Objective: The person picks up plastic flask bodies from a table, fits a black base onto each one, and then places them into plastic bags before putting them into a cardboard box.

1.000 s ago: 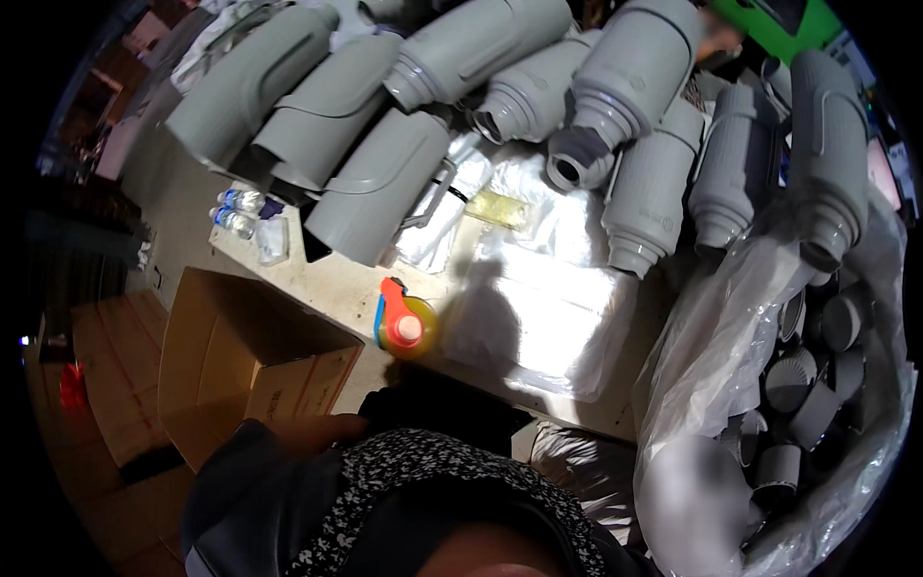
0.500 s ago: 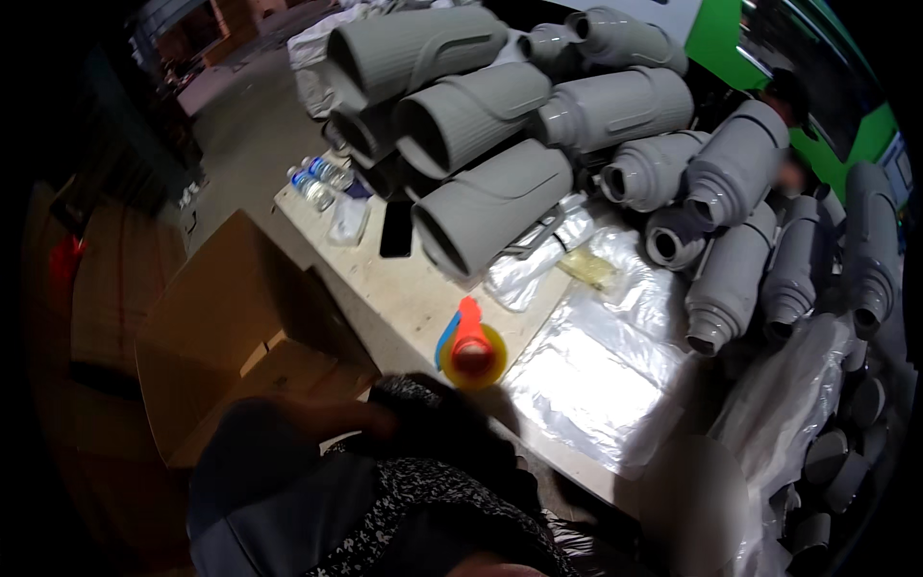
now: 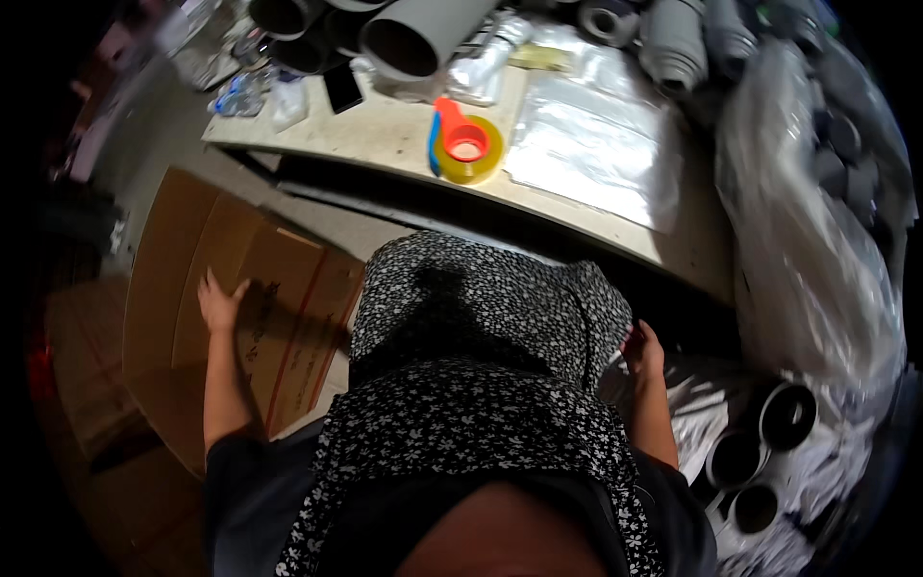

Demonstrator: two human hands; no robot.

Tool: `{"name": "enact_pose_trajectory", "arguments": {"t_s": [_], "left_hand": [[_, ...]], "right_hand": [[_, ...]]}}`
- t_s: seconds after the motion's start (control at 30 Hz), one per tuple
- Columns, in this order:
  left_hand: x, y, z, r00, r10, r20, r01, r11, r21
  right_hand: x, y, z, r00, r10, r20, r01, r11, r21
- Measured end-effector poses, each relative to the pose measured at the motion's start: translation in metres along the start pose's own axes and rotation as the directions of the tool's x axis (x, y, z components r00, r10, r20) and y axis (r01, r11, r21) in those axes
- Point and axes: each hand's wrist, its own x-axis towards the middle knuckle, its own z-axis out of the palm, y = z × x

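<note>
My left hand (image 3: 221,306) is over the open cardboard box (image 3: 163,288) on my left, fingers spread and holding nothing; whether it touches the cardboard I cannot tell. At my right side hangs my right hand (image 3: 644,354), beside the black-and-white floral apron (image 3: 481,298) over my lap. Its thumb and a finger show apart, with nothing seen between them; the remaining fingers are partly hidden. An orange-and-blue tape dispenser (image 3: 448,120) with a yellowish tape roll (image 3: 487,163) rests near the table's front edge, away from both hands.
On the pale table (image 3: 385,135) lie clear plastic bags (image 3: 596,144), a black phone (image 3: 342,88) and water bottles (image 3: 238,96). Several grey ribbed tubes (image 3: 413,43) line its back. A plastic sack (image 3: 798,260) bulges at the right, above more grey tubes (image 3: 755,505).
My view has tilted down toward my lap, so the table sits higher in the picture. My left arm, bent near my body before, now reaches over the box. My right hand has come into view.
</note>
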Motion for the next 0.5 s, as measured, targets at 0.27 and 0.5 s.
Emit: {"name": "enact_pose_trajectory", "arguments": {"t_s": [0.27, 0.5], "left_hand": [[-0.022, 0.075, -0.033, 0.902, 0.284, 0.327, -0.220, 0.951, -0.218], [-0.025, 0.177, -0.018, 0.853, 0.508, 0.119, -0.352, 0.729, -0.587]], "right_hand": [[-0.051, 0.048, -0.020, 0.985, -0.163, -0.059, 0.148, 0.967, -0.209], [-0.053, 0.033, -0.017, 0.763, -0.640, 0.092, 0.456, 0.432, -0.778]]}}
